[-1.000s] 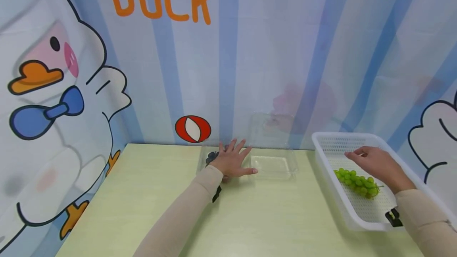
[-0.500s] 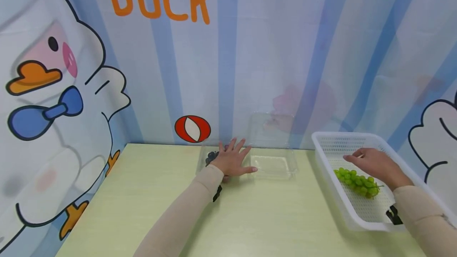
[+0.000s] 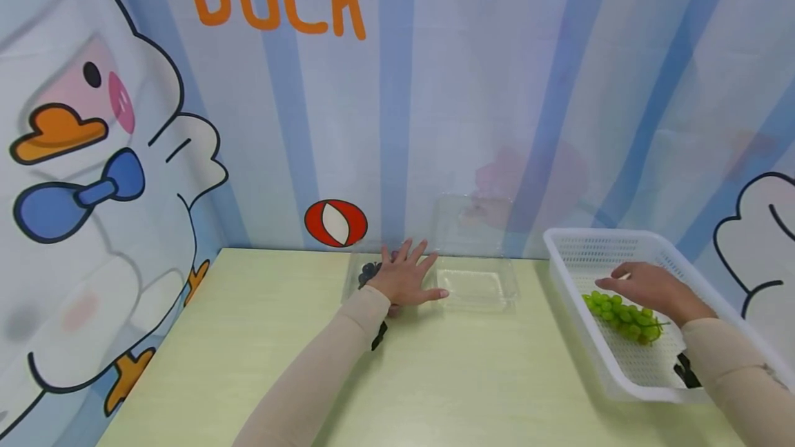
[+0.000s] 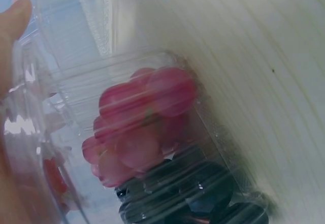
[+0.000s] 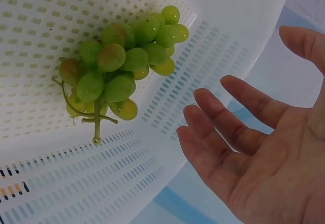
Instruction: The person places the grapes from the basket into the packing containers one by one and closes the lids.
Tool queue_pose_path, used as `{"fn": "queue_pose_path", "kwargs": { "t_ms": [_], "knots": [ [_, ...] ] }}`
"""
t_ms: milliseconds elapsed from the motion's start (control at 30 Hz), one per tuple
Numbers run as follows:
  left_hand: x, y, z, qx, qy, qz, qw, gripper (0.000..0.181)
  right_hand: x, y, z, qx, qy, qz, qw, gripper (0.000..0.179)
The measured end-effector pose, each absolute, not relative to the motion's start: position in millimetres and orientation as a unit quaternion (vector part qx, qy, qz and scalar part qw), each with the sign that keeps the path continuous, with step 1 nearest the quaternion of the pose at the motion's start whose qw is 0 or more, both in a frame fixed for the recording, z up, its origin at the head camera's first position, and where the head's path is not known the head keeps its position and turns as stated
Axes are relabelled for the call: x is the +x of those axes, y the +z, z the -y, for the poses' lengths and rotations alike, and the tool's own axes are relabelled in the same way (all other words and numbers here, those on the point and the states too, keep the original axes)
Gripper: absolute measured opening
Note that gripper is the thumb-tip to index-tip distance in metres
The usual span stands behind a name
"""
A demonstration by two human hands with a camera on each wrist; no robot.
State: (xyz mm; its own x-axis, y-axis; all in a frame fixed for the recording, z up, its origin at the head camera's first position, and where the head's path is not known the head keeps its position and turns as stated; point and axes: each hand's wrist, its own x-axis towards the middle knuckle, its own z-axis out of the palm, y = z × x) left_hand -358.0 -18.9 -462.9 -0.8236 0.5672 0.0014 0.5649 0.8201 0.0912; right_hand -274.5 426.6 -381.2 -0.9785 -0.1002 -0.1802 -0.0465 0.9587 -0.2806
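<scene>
My left hand point(image 3: 406, 281) lies with fingers spread on top of a clear plastic box point(image 3: 350, 295). Dark grapes point(image 3: 369, 273) show beside the hand. Through the clear plastic, the left wrist view shows a pinkish-red bunch of grapes point(image 4: 137, 127) next to dark grapes point(image 4: 198, 193). Over on the right, my right hand point(image 3: 658, 293) hovers above a green bunch of grapes point(image 3: 624, 318) lying in a white perforated basket point(image 3: 599, 357). Its fingers are loosely bent and apart from the grapes in the right wrist view, with nothing in the palm.
Right of my left hand stands a second clear box point(image 3: 475, 287), its lid point(image 3: 473, 223) raised against the backdrop. A striped curtain point(image 3: 397, 123) with a printed duck closes off the back of the pale table point(image 3: 435, 378). The basket's walls rise around the green grapes.
My right hand has come down slightly toward the green grapes, and its fingers have straightened somewhat. The left hand stays in the same place on the box.
</scene>
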Motion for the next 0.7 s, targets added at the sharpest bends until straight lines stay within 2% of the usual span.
{"fn": "queue_pose_path", "kwargs": {
  "t_ms": [700],
  "knots": [
    [-362.7,-460.2,17.0,0.289,0.05,-0.955,0.028,0.09,-286.3,-391.1,-445.5,-0.02,-0.143,-0.974,0.174,0.082]
  ]
}}
